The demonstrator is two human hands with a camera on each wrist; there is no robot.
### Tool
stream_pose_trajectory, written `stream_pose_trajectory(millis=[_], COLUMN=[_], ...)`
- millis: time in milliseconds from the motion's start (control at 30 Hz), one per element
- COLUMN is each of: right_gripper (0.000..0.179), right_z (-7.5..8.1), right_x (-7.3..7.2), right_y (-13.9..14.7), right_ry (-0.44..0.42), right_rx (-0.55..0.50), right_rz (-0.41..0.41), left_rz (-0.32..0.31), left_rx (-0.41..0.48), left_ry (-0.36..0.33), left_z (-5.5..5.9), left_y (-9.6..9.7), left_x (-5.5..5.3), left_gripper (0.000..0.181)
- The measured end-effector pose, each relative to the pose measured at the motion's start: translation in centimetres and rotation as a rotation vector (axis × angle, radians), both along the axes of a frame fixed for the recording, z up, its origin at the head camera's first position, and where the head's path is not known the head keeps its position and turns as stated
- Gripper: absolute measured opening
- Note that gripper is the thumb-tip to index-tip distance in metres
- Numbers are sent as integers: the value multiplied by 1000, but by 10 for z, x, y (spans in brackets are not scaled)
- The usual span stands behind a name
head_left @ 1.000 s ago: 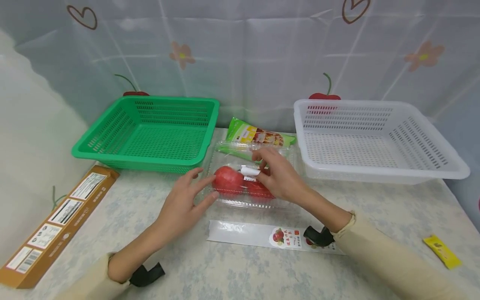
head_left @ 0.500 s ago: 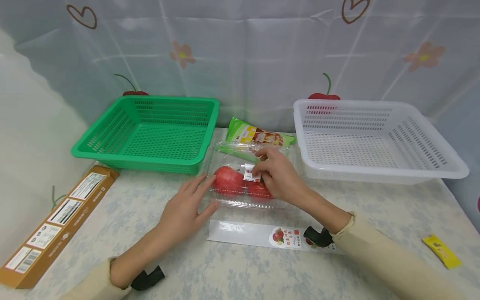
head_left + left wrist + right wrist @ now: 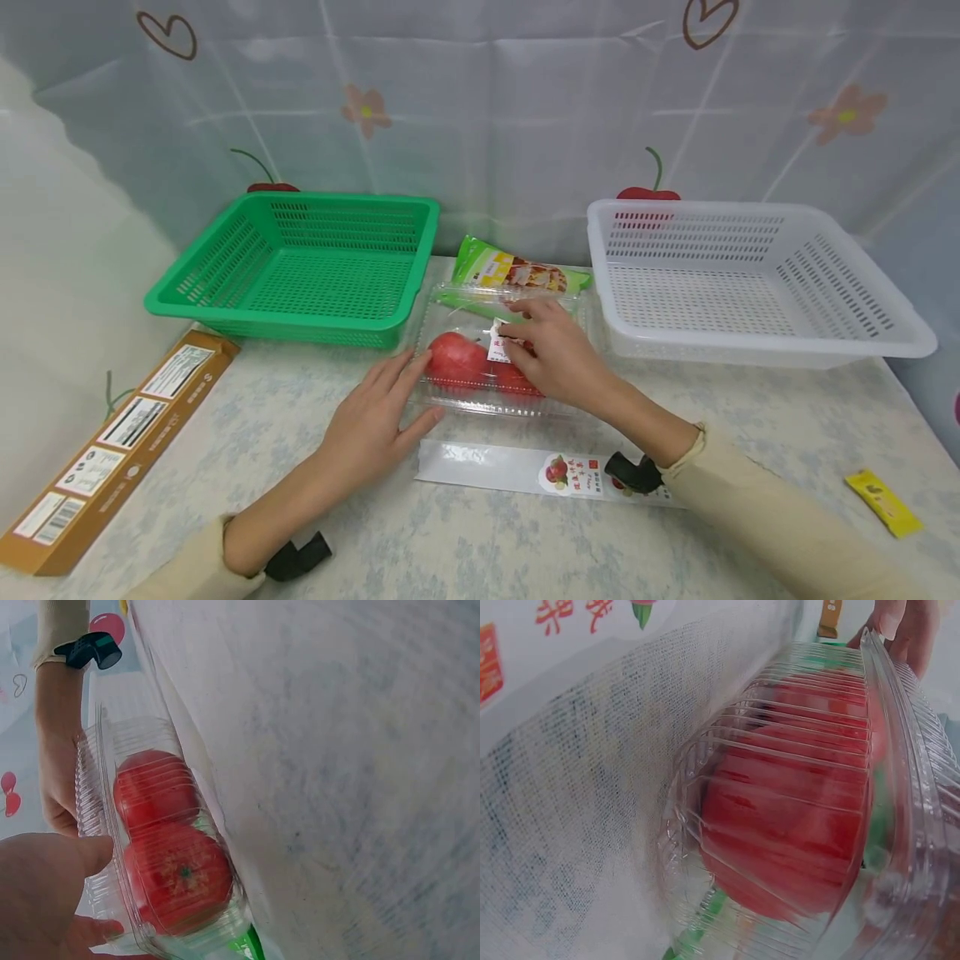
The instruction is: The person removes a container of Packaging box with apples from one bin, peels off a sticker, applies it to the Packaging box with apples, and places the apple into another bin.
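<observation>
A clear plastic clamshell box [image 3: 480, 406] with red apples [image 3: 456, 360] in it lies mid-table, its lid down. On the lid is a white label sticker [image 3: 496, 346] with red print, partly covered by my right hand [image 3: 558, 350]. The right fingertips rest on this sticker. My left hand [image 3: 371, 417] touches the box's left side with its fingers extended and the thumb apart. In the left wrist view, the left thumb [image 3: 94, 855] lies at the box rim beside the apples [image 3: 180, 877]. Ribbed plastic covers an apple [image 3: 787, 817] in the right wrist view.
A sticker strip [image 3: 487, 467] lies in front of the box. Behind it is a green food packet [image 3: 536, 273]. A green basket [image 3: 300, 323] stands left, a white basket [image 3: 765, 343] right. A brown carton [image 3: 120, 450] and a yellow sachet [image 3: 885, 502] lie at the sides.
The label, earlier curled up in my right fingers, now lies against the lid with the fingertips on it. My left hand has lowered slightly, its fingers closer together against the box.
</observation>
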State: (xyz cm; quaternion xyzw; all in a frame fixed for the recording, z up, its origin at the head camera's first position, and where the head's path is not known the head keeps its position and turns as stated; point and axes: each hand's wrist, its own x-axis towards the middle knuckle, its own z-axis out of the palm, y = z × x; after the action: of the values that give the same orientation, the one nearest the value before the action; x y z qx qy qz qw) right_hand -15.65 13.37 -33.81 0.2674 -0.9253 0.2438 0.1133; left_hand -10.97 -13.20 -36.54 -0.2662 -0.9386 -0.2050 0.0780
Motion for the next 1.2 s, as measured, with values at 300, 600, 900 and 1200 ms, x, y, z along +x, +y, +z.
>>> stream_pose_trajectory(millis=[300, 600, 900, 1200], right_gripper=[31, 43, 40, 37], right_z=[-3, -2, -2, -1], right_x=[0, 1, -1, -2], right_y=[-3, -5, -4, -2], right_ry=[51, 52, 13, -23], right_rx=[63, 102, 79, 52], right_rz=[-32, -64, -24, 20], left_rz=[-22, -36, -4, 94], left_rx=[-12, -22, 43, 312], left_ry=[33, 44, -53, -119], left_z=[-2, -3, -2, 1], left_y=[0, 2, 3, 4], left_x=[-1, -1, 1, -5], left_gripper=[74, 76, 79, 50])
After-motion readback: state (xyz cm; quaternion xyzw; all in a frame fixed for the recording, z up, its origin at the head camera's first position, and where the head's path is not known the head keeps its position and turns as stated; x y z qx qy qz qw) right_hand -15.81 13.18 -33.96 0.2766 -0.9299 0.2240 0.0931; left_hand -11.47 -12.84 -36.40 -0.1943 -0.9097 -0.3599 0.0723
